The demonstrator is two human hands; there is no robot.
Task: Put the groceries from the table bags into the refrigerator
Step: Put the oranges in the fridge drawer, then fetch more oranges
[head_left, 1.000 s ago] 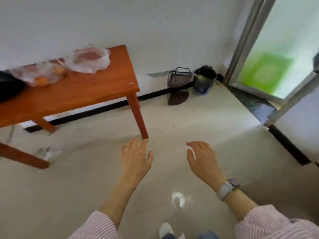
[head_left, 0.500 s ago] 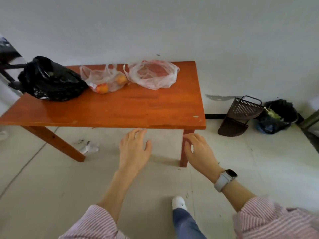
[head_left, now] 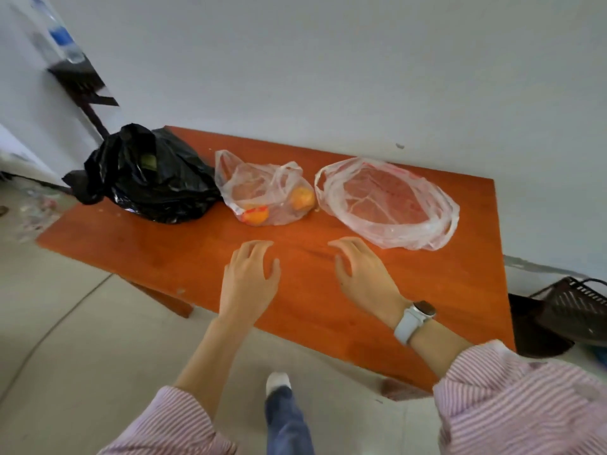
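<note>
Now both grips, left hand (head_left: 250,280) and right hand (head_left: 363,276), hover released before a clear bag (head_left: 262,188) holding oranges (head_left: 301,198).

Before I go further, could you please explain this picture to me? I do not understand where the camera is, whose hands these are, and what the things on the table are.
The camera sits on a person's head and looks forward and down, so you see that person's own arms. The left hand and the right hand hover over an orange-brown wooden table, fingers relaxed, holding nothing. A watch is on the right wrist. Three bags lie on the table by the wall: a black plastic bag on the left, a clear bag with oranges in the middle, and a clear bag with something reddish on the right. No refrigerator is clearly in view.
</note>
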